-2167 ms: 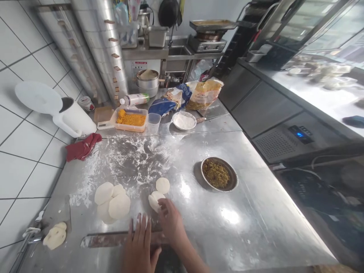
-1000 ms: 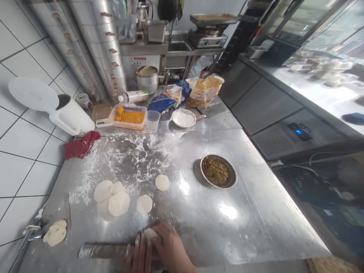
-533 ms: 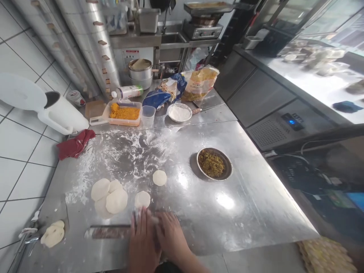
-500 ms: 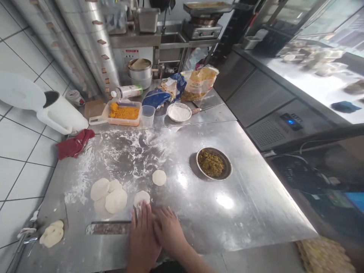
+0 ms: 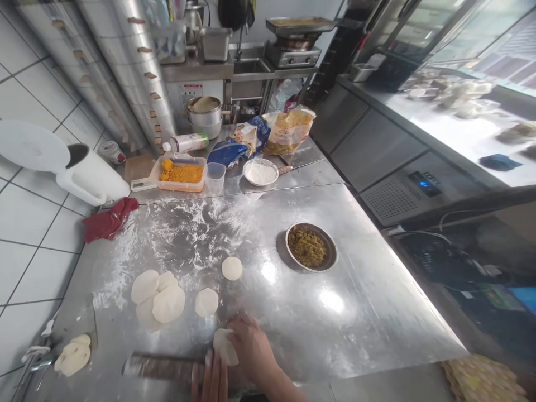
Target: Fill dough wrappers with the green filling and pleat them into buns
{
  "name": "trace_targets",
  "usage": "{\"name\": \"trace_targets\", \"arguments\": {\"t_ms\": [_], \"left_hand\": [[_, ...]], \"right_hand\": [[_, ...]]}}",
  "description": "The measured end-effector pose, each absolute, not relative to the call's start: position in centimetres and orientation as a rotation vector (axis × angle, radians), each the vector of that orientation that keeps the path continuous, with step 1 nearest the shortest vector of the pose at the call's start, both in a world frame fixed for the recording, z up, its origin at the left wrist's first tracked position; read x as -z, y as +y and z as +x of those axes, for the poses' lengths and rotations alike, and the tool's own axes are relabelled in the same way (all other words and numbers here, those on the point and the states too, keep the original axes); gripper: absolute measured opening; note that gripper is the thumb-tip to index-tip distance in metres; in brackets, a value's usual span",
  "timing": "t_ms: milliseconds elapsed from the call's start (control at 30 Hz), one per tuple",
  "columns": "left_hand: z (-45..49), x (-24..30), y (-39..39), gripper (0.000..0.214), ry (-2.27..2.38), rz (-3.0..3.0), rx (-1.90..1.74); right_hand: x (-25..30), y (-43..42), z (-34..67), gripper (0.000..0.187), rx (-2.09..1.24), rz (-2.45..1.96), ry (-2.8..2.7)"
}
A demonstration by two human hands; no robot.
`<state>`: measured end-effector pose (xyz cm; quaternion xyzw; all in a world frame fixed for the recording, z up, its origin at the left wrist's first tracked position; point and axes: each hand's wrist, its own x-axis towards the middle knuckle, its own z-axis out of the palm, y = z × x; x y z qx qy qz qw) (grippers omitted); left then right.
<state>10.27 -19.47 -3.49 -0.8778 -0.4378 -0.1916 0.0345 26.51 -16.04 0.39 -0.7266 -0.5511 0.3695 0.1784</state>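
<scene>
My right hand (image 5: 253, 349) pinches the right edge of a small flat dough round (image 5: 225, 345) near the front of the steel table. Lying flat with straight fingers, my left hand (image 5: 210, 379) rests over the right part of a rolling pin (image 5: 163, 365), its fingertips touching the near edge of that dough. The pin's left end is blurred, and its right part is hidden by the hand. Just beyond lie two separate dough rounds (image 5: 206, 302), (image 5: 231, 268). To their left, several larger flat dough rounds (image 5: 168, 304) overlap in a pile.
A metal bowl of dark green filling (image 5: 310, 247) stands at the right. Lumpy dough (image 5: 73, 355) sits at the left edge, below a red cloth (image 5: 111, 219). Along the back are a tub of orange mash (image 5: 182, 174), a flour bowl (image 5: 260, 172) and bags (image 5: 288, 131).
Both hands and the rolling pin have come nearer to my body. My right hand has moved off my left and now grips the dough round, which has come into view.
</scene>
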Motion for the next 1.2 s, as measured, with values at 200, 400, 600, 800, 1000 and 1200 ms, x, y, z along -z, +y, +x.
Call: {"name": "trace_targets", "arguments": {"t_ms": [200,400,600,800,1000,1200], "left_hand": [[11.5,3.3,-17.6,0.097,-1.422,-2.736,0.478],[10.2,4.7,-20.8,0.101,-1.33,-2.656,0.616],[12.1,3.7,-17.3,0.096,-1.509,-2.836,0.376],[11.6,3.9,-20.9,0.107,-1.332,-2.706,0.621],[14.0,3.6,-17.7,0.099,-1.469,-2.869,0.359],[13.2,3.5,-20.6,0.104,-1.292,-2.726,0.616]], "right_hand": [[-0.3,-16.2,26.5,0.036,-1.079,-2.03,-1.473],[-0.2,-16.3,27.0,0.028,-1.125,-2.018,-1.418],[-0.2,-16.9,27.5,0.037,-1.092,-2.046,-1.371],[-0.5,-17.1,28.6,0.028,-1.108,-2.054,-1.343],[-0.1,-17.8,29.1,0.045,-1.093,-2.077,-1.329],[-0.7,-18.0,30.4,0.031,-1.132,-2.114,-1.309]]}}
